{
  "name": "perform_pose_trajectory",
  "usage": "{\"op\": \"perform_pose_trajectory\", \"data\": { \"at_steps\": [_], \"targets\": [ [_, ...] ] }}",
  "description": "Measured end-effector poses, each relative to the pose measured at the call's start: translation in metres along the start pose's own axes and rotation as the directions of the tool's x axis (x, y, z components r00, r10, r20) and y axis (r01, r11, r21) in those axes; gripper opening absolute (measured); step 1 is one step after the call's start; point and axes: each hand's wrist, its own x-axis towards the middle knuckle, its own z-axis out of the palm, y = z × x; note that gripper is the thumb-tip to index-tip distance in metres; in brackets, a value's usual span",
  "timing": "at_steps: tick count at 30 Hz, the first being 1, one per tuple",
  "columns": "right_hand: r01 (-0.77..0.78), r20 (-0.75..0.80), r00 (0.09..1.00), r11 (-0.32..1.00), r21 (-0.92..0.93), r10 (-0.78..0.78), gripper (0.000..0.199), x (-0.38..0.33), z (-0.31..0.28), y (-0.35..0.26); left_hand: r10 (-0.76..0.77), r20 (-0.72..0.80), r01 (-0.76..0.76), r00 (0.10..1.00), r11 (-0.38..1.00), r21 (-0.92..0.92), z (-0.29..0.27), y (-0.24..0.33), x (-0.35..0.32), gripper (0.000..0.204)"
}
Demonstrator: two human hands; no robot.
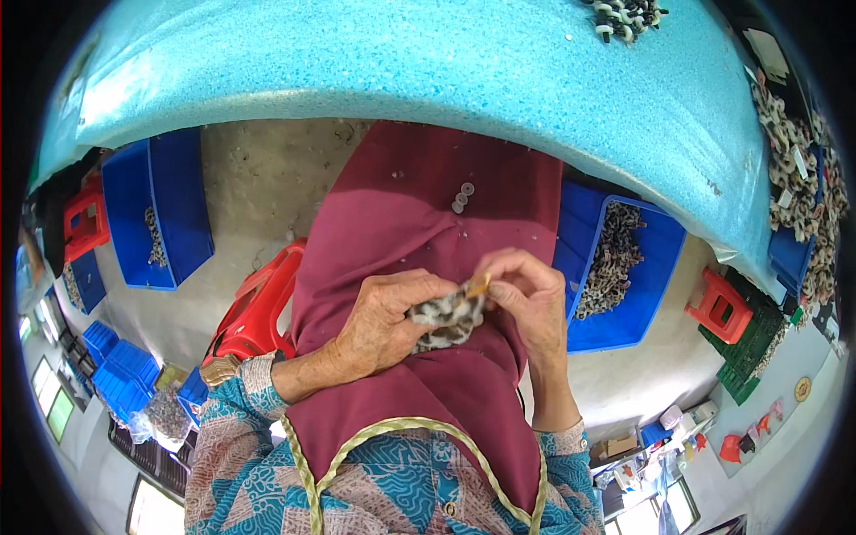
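Over my lap, my left hand (pixel 388 312) is closed on a small spotted plush piece (pixel 446 323) with white, grey and brown fur. My right hand (pixel 526 294) pinches a small orange-tan part (pixel 479 285) at the upper right end of that plush piece. Whether this part is sewn on or loose I cannot tell, as my fingers cover some of it. On the maroon apron (pixel 383 205) across my knees lie several small whitish discs (pixel 464 196), beyond my hands. Bits of fluff dot the cloth.
A table under turquoise covering (pixel 428 71) stands ahead, bearing a black-and-white heap of small parts (pixel 627 18). Blue bins (pixel 183 214) with furry pieces stand on both sides; the right bin (pixel 615 334) is nearest. Red stools (pixel 254 308) flank me, and more furry pieces (pixel 789 169) pile far right.
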Motion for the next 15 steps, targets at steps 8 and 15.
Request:
{"op": "perform_pose_trajectory", "data": {
  "at_steps": [8,15],
  "targets": [
    [-0.062,0.187,0.981,0.992,0.106,0.042,0.008,-0.03,0.024,0.012,0.387,-0.054,-0.371,0.921,0.909,0.19,-0.013,-0.01,-0.009,0.032],
    [0.384,0.093,0.894,0.639,-0.666,-0.439,0.009,0.043,0.001,-0.024,0.532,-0.108,-0.503,0.84,0.837,0.214,-0.017,-0.017,-0.021,0.029]
  ]
}}
